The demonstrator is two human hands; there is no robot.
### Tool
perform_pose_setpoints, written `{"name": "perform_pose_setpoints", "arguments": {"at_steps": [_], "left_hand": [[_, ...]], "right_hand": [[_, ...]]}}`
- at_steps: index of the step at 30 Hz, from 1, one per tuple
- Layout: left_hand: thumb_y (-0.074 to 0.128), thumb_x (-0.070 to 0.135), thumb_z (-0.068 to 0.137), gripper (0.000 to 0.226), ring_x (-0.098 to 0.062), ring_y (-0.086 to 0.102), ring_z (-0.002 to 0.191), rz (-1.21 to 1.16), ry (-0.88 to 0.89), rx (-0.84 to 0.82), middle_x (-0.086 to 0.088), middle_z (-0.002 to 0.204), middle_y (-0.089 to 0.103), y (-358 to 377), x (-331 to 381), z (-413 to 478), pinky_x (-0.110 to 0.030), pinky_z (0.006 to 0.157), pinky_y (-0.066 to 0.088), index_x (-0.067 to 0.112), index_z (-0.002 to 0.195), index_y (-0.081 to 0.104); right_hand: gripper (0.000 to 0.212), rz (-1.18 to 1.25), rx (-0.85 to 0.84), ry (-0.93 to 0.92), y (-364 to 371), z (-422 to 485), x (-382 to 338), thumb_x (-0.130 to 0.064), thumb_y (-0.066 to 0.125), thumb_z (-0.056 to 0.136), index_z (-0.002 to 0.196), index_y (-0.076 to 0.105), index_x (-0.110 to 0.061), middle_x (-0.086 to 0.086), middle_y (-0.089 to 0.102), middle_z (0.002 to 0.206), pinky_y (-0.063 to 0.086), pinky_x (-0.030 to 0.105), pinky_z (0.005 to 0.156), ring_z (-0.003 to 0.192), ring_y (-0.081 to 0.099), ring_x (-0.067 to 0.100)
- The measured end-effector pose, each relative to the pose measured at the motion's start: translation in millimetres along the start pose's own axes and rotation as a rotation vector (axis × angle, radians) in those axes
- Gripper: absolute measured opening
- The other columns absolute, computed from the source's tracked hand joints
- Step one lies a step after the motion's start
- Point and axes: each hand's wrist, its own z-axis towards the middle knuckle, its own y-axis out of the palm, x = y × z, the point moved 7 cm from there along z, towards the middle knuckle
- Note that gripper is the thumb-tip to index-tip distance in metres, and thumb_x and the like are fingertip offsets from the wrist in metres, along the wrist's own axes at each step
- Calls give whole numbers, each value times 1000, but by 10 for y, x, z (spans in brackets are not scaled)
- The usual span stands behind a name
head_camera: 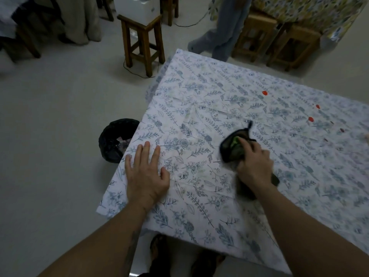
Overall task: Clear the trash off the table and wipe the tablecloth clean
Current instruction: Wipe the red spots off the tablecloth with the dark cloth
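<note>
A white tablecloth (199, 108) with blue leaf prints covers the table. My right hand (254, 166) grips a dark cloth (232, 146) bunched on the tablecloth near the middle; a bit of green shows in its folds. My left hand (146, 176) lies flat on the cloth near the left edge, fingers spread, holding nothing. Several red spots (264, 93) mark the tablecloth to the far right of the rag, with smaller red smears (310, 119) beyond.
A bin lined with a black bag (113, 140) stands on the floor by the table's left edge, with trash inside. A wooden stool (142, 43) carrying a white appliance stands behind. A person's legs (221, 37) and more stools (279, 43) are at the back right.
</note>
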Motion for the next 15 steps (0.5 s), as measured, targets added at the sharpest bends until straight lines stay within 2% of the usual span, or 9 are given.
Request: {"name": "perform_pose_setpoints", "arguments": {"at_steps": [3, 6, 9, 12, 14, 15], "left_hand": [[38, 44, 83, 71, -23, 18, 151, -12, -1, -5, -5, 163, 24, -12, 3, -1, -54, 120, 7, 23, 152, 37], [40, 44, 84, 71, -22, 16, 151, -13, 0, -23, -5, 164, 22, -16, 1, 6, -55, 120, 7, 24, 152, 34], [43, 43, 83, 69, -23, 22, 149, -21, -9, -35, -5, 161, 29, -16, -16, -6, -53, 119, 11, 24, 149, 39], [43, 39, 78, 60, -27, 44, 130, -51, 38, -2, -4, 144, 50, -148, -68, 145, -49, 102, 31, 24, 134, 56], [42, 34, 76, 54, -28, 51, 117, -47, 39, 33, -4, 132, 54, -262, -222, 272, -45, 93, 33, 22, 126, 59], [43, 32, 77, 53, -28, 51, 117, -48, 4, 49, -5, 134, 54, -294, -342, 309, -45, 93, 32, 21, 127, 59]], "right_hand": [[67, 4, -8, 41, -25, -129, 269, -16, 56, 82, 147, 40, -23, 14, 41, 146, 41, 48, 92, 113, 41, 40], [65, 61, -24, -21, 34, -396, 0, -22, 46, 77, 142, 48, -18, 14, 45, 143, 42, 44, 89, 108, 43, 36], [73, 79, -83, -238, 119, -782, -614, -33, 46, 72, 144, 45, -23, 10, 40, 147, 40, 45, 97, 117, 41, 31], [84, 51, -138, -478, 218, -1147, -1217, -51, 46, 72, 151, 32, -26, 16, 29, 156, 31, 55, 106, 134, 30, 39], [86, 4, -137, -569, 313, -1210, -1456, -54, 46, 74, 153, 27, -28, 21, 28, 157, 30, 60, 104, 137, 29, 44], [84, -22, -128, -592, 359, -1180, -1534, -53, 46, 74, 153, 28, -29, 22, 30, 156, 32, 61, 102, 136, 31, 45]]}}
